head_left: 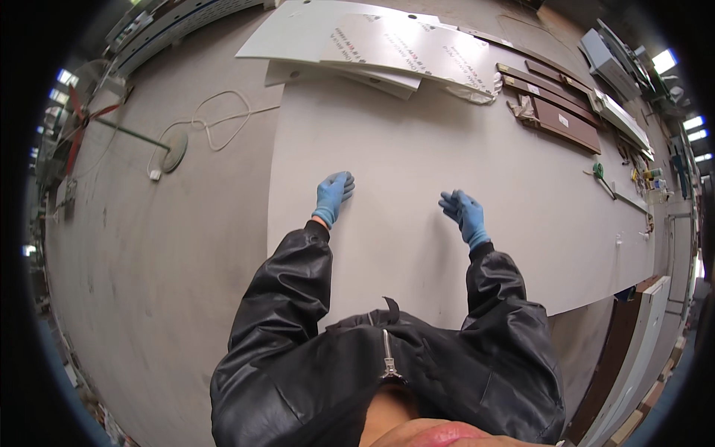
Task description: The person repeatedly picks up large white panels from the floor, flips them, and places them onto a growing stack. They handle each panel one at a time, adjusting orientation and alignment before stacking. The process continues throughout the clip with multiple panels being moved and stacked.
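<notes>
My left hand (pixel 334 195), in a light blue glove with darker fingers, hovers over the left part of a large white board (pixel 387 141). Its fingers stretch out side by side, and nothing is in them. Across from it, my right hand (pixel 465 214) wears a matching glove, palm turned inward, fingers loosely extended and holding nothing. Bare white surface lies between the two hands. At the board's far end rests a stack of flat panels, the top one a shiny sheet (pixel 410 52) with printed film; neither hand touches it.
Brown boards (pixel 558 123) lie at the far right, with a green-handled tool (pixel 599 173) and small items nearer along the right edge. To the left, a pedestal fan with red blades (pixel 80 119) and a round base stands on the floor, beside a loose white cable (pixel 212 130).
</notes>
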A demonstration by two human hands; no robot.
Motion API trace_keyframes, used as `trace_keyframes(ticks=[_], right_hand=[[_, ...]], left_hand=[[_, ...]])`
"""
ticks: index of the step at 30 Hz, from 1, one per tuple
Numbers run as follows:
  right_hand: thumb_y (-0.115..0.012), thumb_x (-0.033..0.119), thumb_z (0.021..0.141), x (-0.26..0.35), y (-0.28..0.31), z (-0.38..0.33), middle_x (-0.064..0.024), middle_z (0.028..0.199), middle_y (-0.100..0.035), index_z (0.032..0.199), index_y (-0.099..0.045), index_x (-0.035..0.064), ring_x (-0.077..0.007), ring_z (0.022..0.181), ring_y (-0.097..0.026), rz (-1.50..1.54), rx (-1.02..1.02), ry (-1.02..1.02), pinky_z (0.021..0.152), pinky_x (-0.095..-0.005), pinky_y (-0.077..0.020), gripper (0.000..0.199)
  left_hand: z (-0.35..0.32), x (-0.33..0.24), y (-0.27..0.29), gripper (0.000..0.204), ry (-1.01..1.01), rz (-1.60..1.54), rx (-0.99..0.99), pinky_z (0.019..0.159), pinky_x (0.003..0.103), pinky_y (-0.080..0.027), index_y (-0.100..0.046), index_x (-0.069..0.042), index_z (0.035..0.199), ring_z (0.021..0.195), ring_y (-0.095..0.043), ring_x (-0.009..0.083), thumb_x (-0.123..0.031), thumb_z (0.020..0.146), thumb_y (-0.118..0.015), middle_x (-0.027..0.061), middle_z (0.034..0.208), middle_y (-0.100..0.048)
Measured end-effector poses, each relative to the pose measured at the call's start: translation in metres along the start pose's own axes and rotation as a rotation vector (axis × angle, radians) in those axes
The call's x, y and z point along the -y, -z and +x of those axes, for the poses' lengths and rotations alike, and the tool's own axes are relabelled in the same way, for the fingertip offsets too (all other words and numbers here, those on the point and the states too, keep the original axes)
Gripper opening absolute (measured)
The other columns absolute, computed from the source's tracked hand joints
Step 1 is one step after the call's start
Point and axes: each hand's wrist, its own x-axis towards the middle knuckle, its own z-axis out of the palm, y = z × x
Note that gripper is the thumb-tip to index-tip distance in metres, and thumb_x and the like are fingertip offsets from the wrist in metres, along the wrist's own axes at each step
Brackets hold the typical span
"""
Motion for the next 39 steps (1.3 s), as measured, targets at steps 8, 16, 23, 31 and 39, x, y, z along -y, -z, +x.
trace_keyframes(ticks=[8,16,23,31,39], right_hand=[[-0.053,0.050,0.102,0.094,-0.024,0.219,-0.0188,0.157,-0.040,0.150,-0.032,-0.0019,-0.0355,0.140,-0.046,0.194,0.031,0.151,0.114,-0.0474,-0.0382,0.074],[-0.075,0.048,0.087,0.163,-0.071,0.336,-0.0103,0.135,-0.063,0.135,-0.059,0.0139,-0.0314,0.125,-0.058,0.809,0.173,0.300,0.109,-0.0523,-0.0439,0.061],[-0.071,0.010,0.084,0.174,-0.070,0.341,-0.0116,0.124,-0.069,0.127,-0.063,0.0079,-0.0344,0.115,-0.065,0.888,0.027,0.268,0.103,-0.0538,-0.0525,0.043],[-0.067,0.008,0.085,0.130,-0.082,0.289,-0.0122,0.126,-0.068,0.129,-0.062,0.0069,-0.0316,0.117,-0.064,0.904,0.091,0.224,0.105,-0.0525,-0.0497,0.045],[-0.058,0.003,0.090,0.072,-0.059,0.143,-0.0115,0.119,-0.067,0.120,-0.062,-0.0013,-0.0214,0.111,-0.064,0.660,0.288,0.371,0.095,-0.0357,-0.0538,0.030]], left_hand=[[0.044,-0.008,-0.016,0.037,0.154,-0.154,-0.216,0.041,0.020,-0.030,-0.059,-0.005,0.083,0.049,-0.042,0.0050,-0.032,0.106,-0.048,-0.0052,0.065,-0.048],[0.064,-0.024,-0.001,0.032,0.383,-0.230,-0.028,0.040,0.021,-0.029,-0.052,-0.009,0.073,0.046,-0.040,0.0071,-0.029,0.098,-0.048,-0.0045,0.061,-0.042],[0.058,-0.024,0.002,0.044,0.376,-0.151,-0.071,0.055,0.025,-0.053,-0.065,0.005,0.100,0.070,-0.071,0.0205,-0.037,0.101,-0.050,0.0147,0.087,-0.072],[0.142,-0.076,-0.048,0.057,0.095,-0.292,0.156,0.107,0.043,-0.049,-0.053,0.007,0.135,0.128,-0.057,0.0331,-0.040,0.103,-0.053,0.0239,0.140,-0.056],[0.201,-0.104,-0.078,0.054,-0.029,-0.860,-0.044,0.103,0.043,-0.051,-0.062,-0.015,0.129,0.114,-0.064,0.0257,-0.047,0.087,-0.076,0.0034,0.126,-0.068]])
